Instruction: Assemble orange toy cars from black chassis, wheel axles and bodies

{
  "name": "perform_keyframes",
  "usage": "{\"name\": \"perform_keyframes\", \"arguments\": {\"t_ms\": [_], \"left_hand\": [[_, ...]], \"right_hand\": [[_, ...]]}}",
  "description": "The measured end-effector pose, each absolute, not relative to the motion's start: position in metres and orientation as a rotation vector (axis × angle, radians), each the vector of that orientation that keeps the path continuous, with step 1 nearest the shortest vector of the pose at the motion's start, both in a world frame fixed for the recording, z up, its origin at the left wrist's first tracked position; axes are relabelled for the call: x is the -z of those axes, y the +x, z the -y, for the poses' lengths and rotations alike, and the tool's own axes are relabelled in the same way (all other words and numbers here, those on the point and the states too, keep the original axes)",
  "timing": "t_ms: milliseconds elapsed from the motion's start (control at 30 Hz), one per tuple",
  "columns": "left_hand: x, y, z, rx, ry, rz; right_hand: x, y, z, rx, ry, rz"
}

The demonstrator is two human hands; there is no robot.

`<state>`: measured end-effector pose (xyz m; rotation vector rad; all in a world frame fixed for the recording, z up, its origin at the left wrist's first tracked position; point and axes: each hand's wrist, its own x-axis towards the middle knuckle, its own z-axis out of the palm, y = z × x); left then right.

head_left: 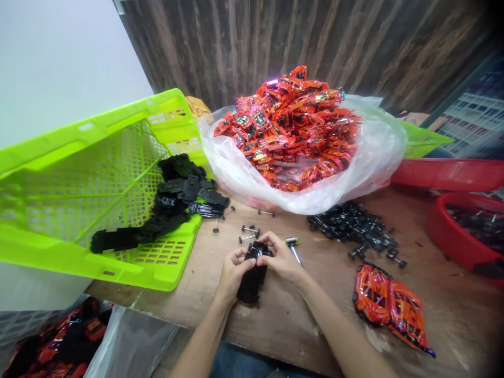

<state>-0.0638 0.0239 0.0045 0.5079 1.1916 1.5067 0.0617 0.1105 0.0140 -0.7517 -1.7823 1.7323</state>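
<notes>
Both hands are closed on a black toy car chassis (251,283) above the wooden table. My left hand (233,270) grips its left edge, thumb on top. My right hand (280,255) holds the far end from the right, fingers curled over it, where a small metallic part shows between the thumbs. Just beyond lie a few loose wheel axles (248,238). A small hammer (294,250) with a metal handle rests right of my right hand. Further right, two shiny orange car bodies (389,307) sit side by side.
A green crate (173,275) lies tipped at left, black chassis (189,191) spilling from it. A white plastic bag (244,181) of orange car bodies stands behind. Piled wheel axles (354,228) and a red basin (452,247) are right. Another bag (128,341) is below the table's left edge.
</notes>
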Motion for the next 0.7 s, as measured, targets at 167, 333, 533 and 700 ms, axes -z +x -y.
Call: {"name": "perform_keyframes", "arguments": {"t_ms": [167, 333, 533, 700], "left_hand": [[-0.002, -0.063, -0.030, -1.533, 0.444, -1.234], [-0.001, -0.062, -0.035, -1.698, 0.207, -1.263], [0.009, -0.060, -0.038, -1.896, 0.015, -1.283], [0.011, -0.043, -0.044, -1.974, 0.050, -1.259]], "right_hand": [[-0.017, 0.065, -0.126, -1.389, -0.766, 2.146], [-0.021, 0.047, -0.193, -0.832, -1.033, 2.289], [-0.032, 0.044, -0.180, -0.704, -1.021, 2.283], [-0.031, 0.070, -0.099, -0.696, -0.871, 2.236]]}}
